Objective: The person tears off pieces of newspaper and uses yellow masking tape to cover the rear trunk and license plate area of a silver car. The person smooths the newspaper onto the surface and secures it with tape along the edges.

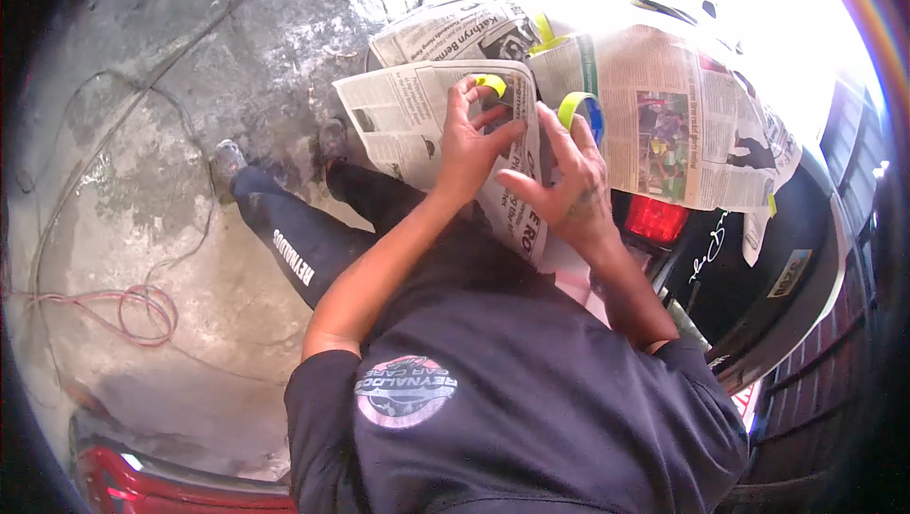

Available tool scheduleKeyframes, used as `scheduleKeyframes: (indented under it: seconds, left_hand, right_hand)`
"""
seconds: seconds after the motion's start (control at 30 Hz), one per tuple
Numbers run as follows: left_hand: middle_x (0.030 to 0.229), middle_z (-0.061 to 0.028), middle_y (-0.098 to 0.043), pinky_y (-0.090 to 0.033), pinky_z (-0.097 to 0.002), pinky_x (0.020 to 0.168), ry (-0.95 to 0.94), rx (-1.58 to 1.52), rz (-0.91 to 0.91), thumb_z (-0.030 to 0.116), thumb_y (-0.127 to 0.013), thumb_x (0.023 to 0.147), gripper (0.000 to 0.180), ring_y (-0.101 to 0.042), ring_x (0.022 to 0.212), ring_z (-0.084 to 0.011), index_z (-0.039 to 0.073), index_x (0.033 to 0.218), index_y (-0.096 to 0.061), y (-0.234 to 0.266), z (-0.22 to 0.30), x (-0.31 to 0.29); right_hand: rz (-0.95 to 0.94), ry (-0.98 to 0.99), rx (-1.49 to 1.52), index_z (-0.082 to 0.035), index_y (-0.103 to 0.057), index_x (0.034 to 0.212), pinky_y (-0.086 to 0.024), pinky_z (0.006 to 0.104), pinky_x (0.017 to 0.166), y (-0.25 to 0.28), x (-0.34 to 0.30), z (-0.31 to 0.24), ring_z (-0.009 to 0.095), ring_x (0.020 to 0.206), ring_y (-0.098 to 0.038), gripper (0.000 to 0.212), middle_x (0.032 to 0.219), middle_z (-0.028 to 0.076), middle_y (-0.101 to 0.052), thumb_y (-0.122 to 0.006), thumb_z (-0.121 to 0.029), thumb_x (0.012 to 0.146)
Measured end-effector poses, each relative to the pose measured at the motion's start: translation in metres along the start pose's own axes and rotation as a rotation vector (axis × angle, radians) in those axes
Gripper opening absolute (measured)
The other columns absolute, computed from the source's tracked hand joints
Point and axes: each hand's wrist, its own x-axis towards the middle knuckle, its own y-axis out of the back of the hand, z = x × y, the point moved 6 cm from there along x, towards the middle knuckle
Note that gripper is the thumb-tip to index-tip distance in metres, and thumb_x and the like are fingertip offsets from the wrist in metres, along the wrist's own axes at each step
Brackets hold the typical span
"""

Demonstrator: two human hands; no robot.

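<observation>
- Newspaper lay folded at the upper centre of the frame, beneath the hands; more sheets covered the vehicle at right, above its red light.
- Left hand: half curled, thumb apart, with a yellow strip at its fingertips; whether they pinched it could not be told.
- Right hand: thumb spread wide, fingers against a yellow loop and blue piece; its grip was unclear.
- Reddish hose coiled at lower left.

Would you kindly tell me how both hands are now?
Left hand: yellow strip at fingertips; cannot tell if gripped.
Right hand: open, thumb spread; tape roll beside fingers, hold unclear.
</observation>
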Motion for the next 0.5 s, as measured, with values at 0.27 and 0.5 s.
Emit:
scheduleKeyframes:
  seconds: [0.27,0.5]
  left_hand:
    - [0.145,-0.0167,-0.049,-0.048,-0.0372,0.106,-0.132,0.126,-0.163,0.001,-0.070,0.091,0.070,-0.052,0.133,-0.0249,0.005,0.150,-0.033,-0.020,0.009,0.010]
    - [0.141,-0.0224,-0.056,-0.044,-0.0401,0.112,-0.341,0.307,-0.241,-0.004,-0.061,0.094,0.060,-0.055,0.134,-0.0330,0.002,0.149,-0.038,-0.037,0.007,0.030]
  right_hand:
    - [0.261,0.004,-0.292,-0.005,-0.073,0.101,-0.055,0.0469,0.068,0.017,0.015,0.044,0.039,0.076,-0.068,0.014,0.084,0.018,-0.067,-0.071,-0.013,0.090]
    - [0.208,-0.057,-0.402,-0.006,-0.074,0.101,-0.056,0.0469,0.068,0.029,0.021,0.040,0.039,0.077,-0.069,0.015,0.087,0.018,-0.070,-0.070,-0.017,0.092]
